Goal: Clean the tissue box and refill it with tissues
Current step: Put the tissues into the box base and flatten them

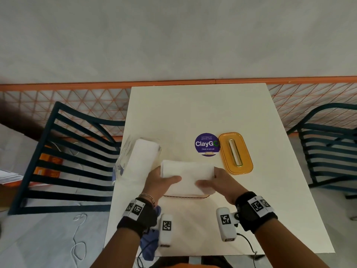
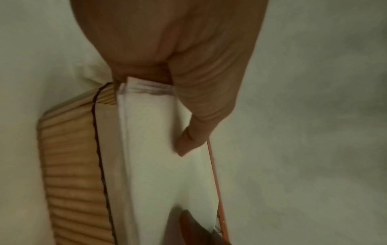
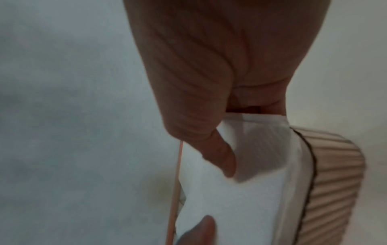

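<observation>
Refilling is under way: left hand (image 1: 157, 181) and right hand (image 1: 220, 182) each pinch an end of the white tissue stack (image 1: 188, 176), lowering it into the ribbed tissue box (image 2: 73, 165) at the table's near centre; the amber lid (image 1: 235, 152), far right, remains off

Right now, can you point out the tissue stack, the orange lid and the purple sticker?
Tissue stack (image 1: 188, 171): head view, far top surface between the hands.
Orange lid (image 1: 245, 151): head view, flat face right of its slot.
Purple sticker (image 1: 204, 144): head view, on its white lettering.
</observation>
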